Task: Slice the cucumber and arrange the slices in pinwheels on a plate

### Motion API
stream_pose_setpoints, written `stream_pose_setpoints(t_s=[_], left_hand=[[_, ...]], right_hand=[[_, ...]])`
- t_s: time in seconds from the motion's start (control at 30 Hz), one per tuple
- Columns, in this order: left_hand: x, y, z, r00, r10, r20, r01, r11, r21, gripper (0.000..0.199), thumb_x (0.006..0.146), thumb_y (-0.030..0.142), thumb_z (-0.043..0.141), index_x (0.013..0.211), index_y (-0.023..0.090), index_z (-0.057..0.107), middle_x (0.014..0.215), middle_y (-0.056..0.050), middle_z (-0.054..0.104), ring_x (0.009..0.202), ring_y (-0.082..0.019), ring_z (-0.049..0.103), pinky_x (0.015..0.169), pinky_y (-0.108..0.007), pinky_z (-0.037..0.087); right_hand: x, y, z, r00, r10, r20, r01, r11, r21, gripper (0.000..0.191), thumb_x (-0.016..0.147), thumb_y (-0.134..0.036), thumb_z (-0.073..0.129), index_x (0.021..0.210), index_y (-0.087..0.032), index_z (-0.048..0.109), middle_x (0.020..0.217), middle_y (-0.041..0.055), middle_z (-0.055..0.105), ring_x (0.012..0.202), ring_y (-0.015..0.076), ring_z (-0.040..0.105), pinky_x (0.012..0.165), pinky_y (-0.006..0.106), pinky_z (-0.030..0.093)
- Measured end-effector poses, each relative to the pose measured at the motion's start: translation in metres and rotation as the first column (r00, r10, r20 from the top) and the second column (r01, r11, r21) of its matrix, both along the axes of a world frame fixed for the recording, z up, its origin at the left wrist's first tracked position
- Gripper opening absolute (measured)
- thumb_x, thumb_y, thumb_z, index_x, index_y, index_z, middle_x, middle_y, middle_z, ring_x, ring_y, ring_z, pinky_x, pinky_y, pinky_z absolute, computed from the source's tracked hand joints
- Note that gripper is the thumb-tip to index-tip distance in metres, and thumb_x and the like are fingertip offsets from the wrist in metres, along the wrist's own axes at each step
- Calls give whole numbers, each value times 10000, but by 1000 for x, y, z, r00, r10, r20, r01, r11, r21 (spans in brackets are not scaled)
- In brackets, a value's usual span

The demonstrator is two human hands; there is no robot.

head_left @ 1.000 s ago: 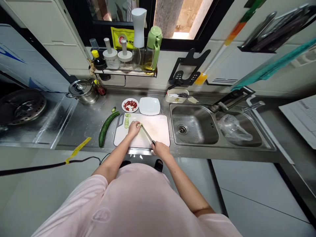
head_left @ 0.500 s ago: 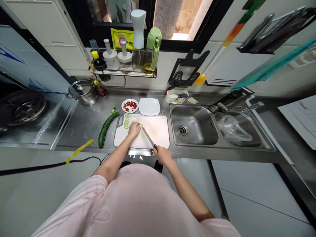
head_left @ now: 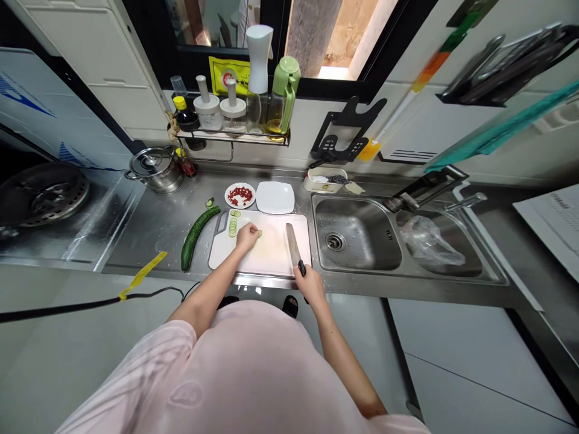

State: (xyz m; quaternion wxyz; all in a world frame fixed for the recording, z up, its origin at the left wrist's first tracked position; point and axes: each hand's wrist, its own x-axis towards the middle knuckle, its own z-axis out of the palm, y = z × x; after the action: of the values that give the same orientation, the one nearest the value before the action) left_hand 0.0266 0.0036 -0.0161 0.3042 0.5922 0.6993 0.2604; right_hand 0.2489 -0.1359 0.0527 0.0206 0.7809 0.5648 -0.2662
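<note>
Right hand [head_left: 310, 284]: closed around the knife [head_left: 293, 244] handle, blade over the cutting board [head_left: 275, 259]. Left hand [head_left: 247, 237]: fingers curled on the board; whether they hold the cucumber stub [head_left: 259, 233] just beside them is hard to tell. Cucumber slices [head_left: 233, 226]: row near the board's left edge. Long cucumber [head_left: 194, 238]: on the steel counter [head_left: 149, 232]. Risks: water under the board could let it slide; a blade brought close could nick left fingers.

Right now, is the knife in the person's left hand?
No, the kitchen knife is gripped in the right hand, and the left hand sits over the cutting board.
</note>
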Motion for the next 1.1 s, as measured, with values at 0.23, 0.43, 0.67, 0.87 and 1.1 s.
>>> stream_pose_setpoints(t_s=[0.23,0.43,0.67,0.87,1.1], left_hand=[[-7,-20,3,995,12,97,-16,999,48,123,740,227,565,853,214,612,711,22,625,671,-116,570,636,-215,413],[-39,-45,8,990,136,-30,-134,988,81,144,779,251,522,904,233,591,771,6,644,707,-135,583,641,-231,389],[-67,-50,5,924,347,-162,-335,937,98,183,825,245,482,998,239,542,836,-13,651,791,-160,594,715,-254,381],[-65,-45,12,908,360,-213,-355,933,64,152,836,234,490,975,246,549,835,-1,666,830,-182,607,825,-321,346],[-60,-48,22,875,290,-389,-287,956,66,178,852,233,466,967,241,602,938,-57,663,932,-227,588,847,-361,320]], right_hand=[[5,4,-11,1000,-14,2,14,1000,26,477,937,-488,310,1085,-157,620,982,124,680,940,237,632,692,250,390],[5,6,-17,1000,-9,-4,9,999,32,477,930,-489,313,1066,-154,624,969,126,682,925,243,636,687,254,391],[4,7,-17,1000,-9,-2,9,1000,11,480,926,-491,321,1081,-151,622,983,141,678,943,250,633,707,263,401],[5,9,-20,1000,-25,-13,25,1000,2,481,915,-501,340,1070,-152,632,964,140,679,926,249,634,718,270,406],[6,8,-23,1000,-23,-4,23,1000,6,485,911,-501,332,1066,-152,631,965,146,674,920,249,630,711,275,402]])
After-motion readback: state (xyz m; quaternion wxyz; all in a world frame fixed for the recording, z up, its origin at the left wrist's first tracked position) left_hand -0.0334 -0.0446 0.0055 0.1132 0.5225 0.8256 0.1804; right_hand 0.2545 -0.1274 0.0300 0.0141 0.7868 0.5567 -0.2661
